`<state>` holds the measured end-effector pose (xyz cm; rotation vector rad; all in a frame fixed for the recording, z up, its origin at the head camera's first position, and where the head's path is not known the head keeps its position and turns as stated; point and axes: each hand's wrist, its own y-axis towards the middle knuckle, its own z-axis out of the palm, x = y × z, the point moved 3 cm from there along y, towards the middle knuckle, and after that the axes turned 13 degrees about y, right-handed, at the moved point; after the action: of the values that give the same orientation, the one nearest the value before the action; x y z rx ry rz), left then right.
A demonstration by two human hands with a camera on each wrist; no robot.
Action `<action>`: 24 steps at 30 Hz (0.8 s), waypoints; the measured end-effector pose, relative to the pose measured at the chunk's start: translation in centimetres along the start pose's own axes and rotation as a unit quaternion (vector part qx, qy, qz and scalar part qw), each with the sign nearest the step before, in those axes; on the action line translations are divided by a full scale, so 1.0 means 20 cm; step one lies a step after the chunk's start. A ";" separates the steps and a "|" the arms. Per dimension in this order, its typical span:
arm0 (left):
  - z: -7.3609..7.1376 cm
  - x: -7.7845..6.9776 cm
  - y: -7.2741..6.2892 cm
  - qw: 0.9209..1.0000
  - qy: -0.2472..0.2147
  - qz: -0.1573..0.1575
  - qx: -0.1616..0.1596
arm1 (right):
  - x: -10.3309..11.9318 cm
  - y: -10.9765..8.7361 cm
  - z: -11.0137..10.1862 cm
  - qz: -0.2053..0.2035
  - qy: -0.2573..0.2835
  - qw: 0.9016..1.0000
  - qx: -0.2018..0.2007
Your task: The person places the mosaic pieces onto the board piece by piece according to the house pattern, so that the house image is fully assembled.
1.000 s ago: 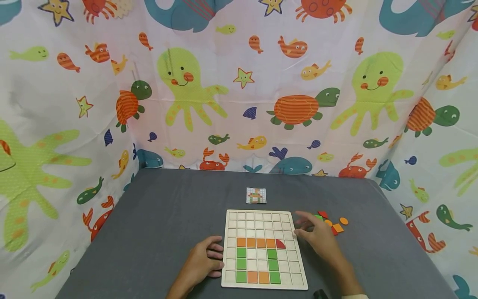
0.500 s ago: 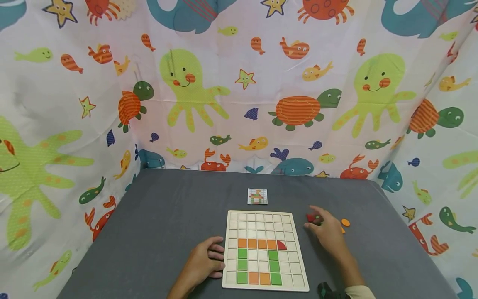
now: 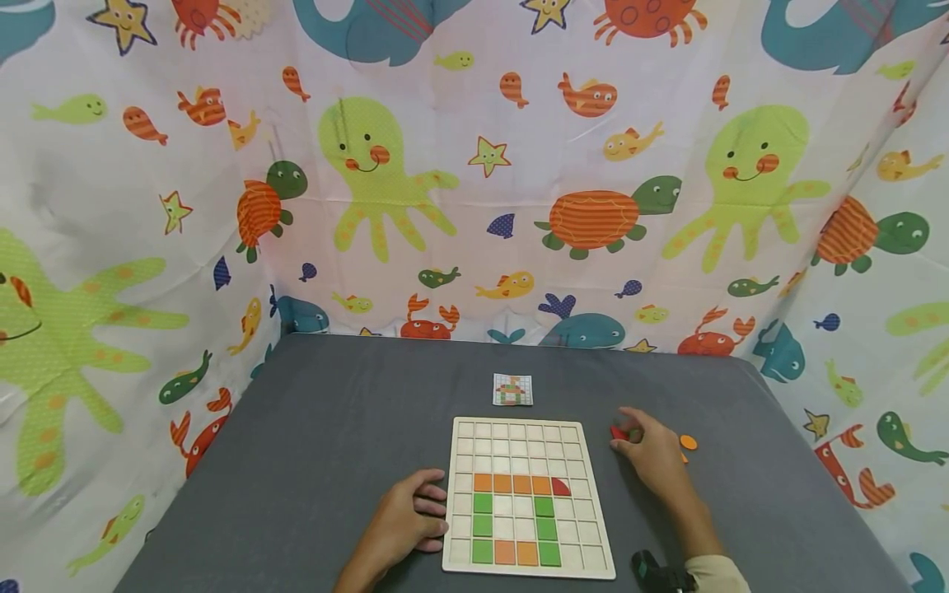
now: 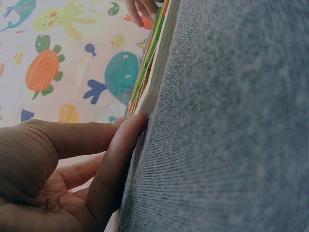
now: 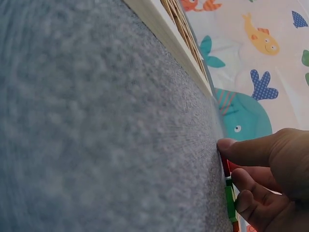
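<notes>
A pale wooden grid board [image 3: 519,449] lies on the grey cloth, holding orange square tiles [image 3: 511,484], green square tiles [image 3: 483,525] and one red quarter-circle tile [image 3: 561,487]. Against its left edge rests my left hand [image 3: 404,515], fingers loosely bent; the left wrist view has the fingertips right at the board's side. My right hand [image 3: 652,451] is down at the loose pieces right of the board, thumb and index finger about a small red tile [image 3: 619,432] whose shape is partly hidden. Next to it, under the fingers, shows a green tile [image 5: 230,200].
Behind the board lies a small picture card [image 3: 512,389] with a coloured grid pattern. An orange round tile [image 3: 689,442] sits right of my right hand. A sea-animal curtain [image 3: 474,198] hangs along the table's back and sides.
My right hand has moved right from the board's edge to the loose pieces, covering most of them. The red tile now shows farther left, at the fingertips. My left hand stays put.
</notes>
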<state>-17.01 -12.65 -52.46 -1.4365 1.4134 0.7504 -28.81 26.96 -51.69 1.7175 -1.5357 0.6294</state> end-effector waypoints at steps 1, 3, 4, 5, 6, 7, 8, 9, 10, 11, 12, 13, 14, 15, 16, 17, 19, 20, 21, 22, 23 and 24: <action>0.00 0.00 0.00 1.000 0.000 0.000 0.000 | 0.00 0.00 0.00 0.002 -0.001 1.000 0.001; 0.00 0.00 0.00 1.000 0.001 0.000 0.000 | 0.00 0.00 0.00 0.004 -0.005 1.000 0.002; 0.00 0.00 0.00 1.000 0.000 0.000 0.000 | 0.00 0.00 0.00 0.005 -0.007 1.000 0.003; 0.00 0.00 0.00 1.000 0.000 0.000 0.000 | 0.01 0.00 0.01 0.005 -0.008 1.000 0.003; 0.00 0.00 0.00 1.000 -0.001 0.000 0.000 | 0.01 0.00 0.01 0.005 -0.010 1.000 0.003; 0.00 0.00 0.00 1.000 -0.001 0.001 0.000 | 0.01 0.00 0.01 0.004 -0.013 1.000 0.003; 0.00 0.00 0.00 1.000 -0.001 0.001 0.000 | 0.01 0.00 0.01 0.002 -0.015 1.000 0.003; 0.00 0.00 0.00 1.000 -0.002 0.002 0.001 | 0.01 0.00 0.01 0.001 -0.016 1.000 0.002; 0.00 0.00 0.00 1.000 -0.002 0.002 0.001 | 0.01 0.00 0.01 0.001 -0.017 1.000 0.003; 0.00 0.00 0.00 1.000 -0.003 0.002 0.001 | 0.01 0.00 0.01 0.000 -0.018 1.000 0.003; 0.00 0.00 0.00 1.000 -0.002 0.002 0.001 | 0.01 -0.01 0.01 0.000 -0.018 1.000 0.003; 0.00 0.00 0.00 1.000 -0.003 0.002 0.001 | 0.00 -0.01 0.01 0.000 -0.017 1.000 0.004; 0.00 0.00 0.00 1.000 -0.003 0.001 0.001 | 0.00 -0.01 0.01 0.001 -0.017 1.000 0.005; 0.00 0.00 0.00 1.000 -0.003 0.002 0.001 | 0.00 -0.01 0.01 0.001 -0.016 1.000 0.005; 0.00 0.00 0.00 1.000 -0.003 0.002 0.002 | 0.01 -0.01 0.01 0.001 -0.016 1.000 0.005; 0.00 0.00 0.00 1.000 -0.003 0.002 0.002 | 0.01 -0.01 0.01 0.001 -0.016 1.000 0.005; 0.00 0.00 -0.01 1.000 -0.004 0.002 0.001 | 0.01 -0.02 0.01 -0.002 -0.015 1.000 0.006; 0.00 0.00 -0.01 1.000 -0.004 0.002 0.001 | 0.02 -0.02 0.02 -0.004 -0.016 1.000 0.007; 0.00 0.00 -0.01 1.000 -0.003 0.002 0.000 | 0.02 -0.03 0.02 -0.006 -0.015 1.000 0.008; 0.00 0.00 0.00 1.000 -0.002 0.001 0.000 | 0.03 -0.04 0.02 -0.009 -0.015 1.000 0.010; 0.00 0.00 0.00 1.000 -0.001 0.002 -0.002 | 0.03 -0.04 0.02 -0.014 -0.016 1.000 0.012; 0.00 0.00 0.00 1.000 0.000 0.001 -0.003 | 0.04 -0.05 0.03 -0.019 -0.015 1.000 0.013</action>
<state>-16.94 -12.62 -52.41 -1.4390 1.4146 0.7558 -27.82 26.06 -51.53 1.7775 -1.5177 0.6093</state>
